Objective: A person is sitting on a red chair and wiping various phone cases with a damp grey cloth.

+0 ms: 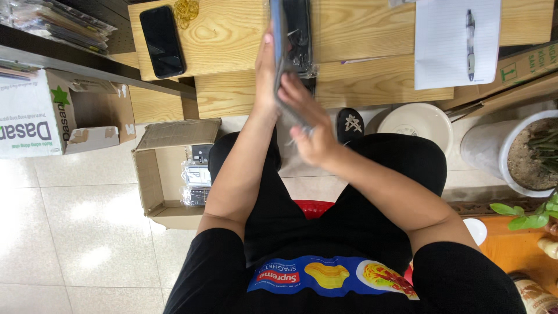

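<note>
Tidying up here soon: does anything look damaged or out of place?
Nothing looks spilled or broken. The cardboard box on the floor stands open with wrapped packets inside. Both the left hand and right hand hold a clear-wrapped packet.

I see a pale tiled floor (pixel 75 232) catching soft glare; a light wooden table (pixel 232 35) spans the top edge; an open cardboard box (pixel 152 174) sits below its left corner; a white planter (pixel 494 154) stands right.
</note>
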